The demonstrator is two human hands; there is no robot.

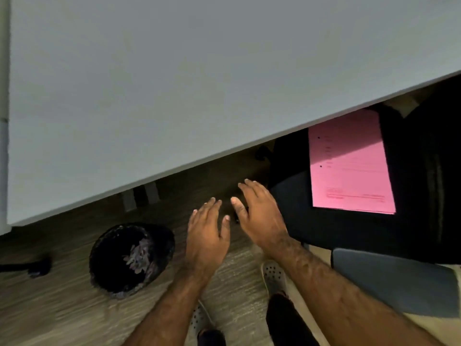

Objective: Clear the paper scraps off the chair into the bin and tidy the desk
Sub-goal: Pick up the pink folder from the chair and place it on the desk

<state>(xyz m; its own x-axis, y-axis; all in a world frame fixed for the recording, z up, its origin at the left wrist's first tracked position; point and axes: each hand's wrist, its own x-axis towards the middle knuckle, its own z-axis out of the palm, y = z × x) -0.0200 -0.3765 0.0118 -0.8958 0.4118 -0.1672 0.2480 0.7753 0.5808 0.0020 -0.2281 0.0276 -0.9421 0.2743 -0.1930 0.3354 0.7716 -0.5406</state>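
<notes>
A pink printed sheet [349, 161] lies flat on the seat of a black chair [324, 226] at the right, partly tucked under the desk edge. A round black bin [129, 258] stands on the floor at lower left, with crumpled scraps inside. My left hand [207, 231] and my right hand [259, 211] hover side by side over the floor between bin and chair, both empty with fingers apart. The right hand is just left of the chair seat. The pale grey desk top [174, 83] fills the upper view and looks bare.
A wood-look floor [62, 315] runs under the desk. A black chair-base foot [37, 267] shows at far left. My feet in perforated white shoes [273, 275] stand below my hands. A grey-blue panel [391, 278] sits at lower right.
</notes>
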